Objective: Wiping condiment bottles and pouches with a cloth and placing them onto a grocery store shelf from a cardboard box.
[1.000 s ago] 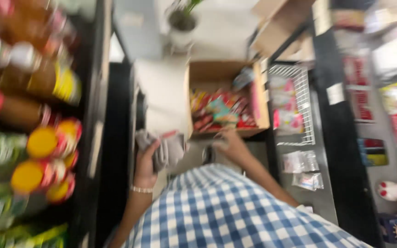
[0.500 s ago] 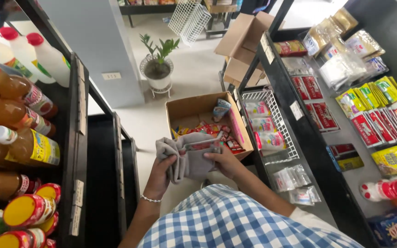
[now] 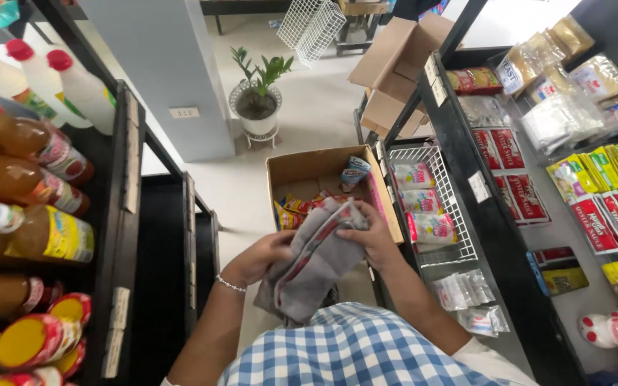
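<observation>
Between two black shop shelves we stand over a pale floor [image 3: 323, 107], folding cloth above a box.

To our right the black shelving unit [image 3: 509, 236] carries red and yellow sachets, with a white wire basket [image 3: 459, 214] of packets hung on its near end; to our left the other black shelf [image 3: 119, 236] holds amber bottles with red caps. Below us sits an open brown cardboard box [image 3: 302, 168] of bright snack packets, and beyond it a small green plant in a white pot [image 3: 257, 107]. Just above the box we hold a grey cloth with a red stripe [image 3: 316, 264]: left hand [image 3: 255, 259] clenched on its lower edge, right hand [image 3: 372, 237] gripping its upper fold.
</observation>
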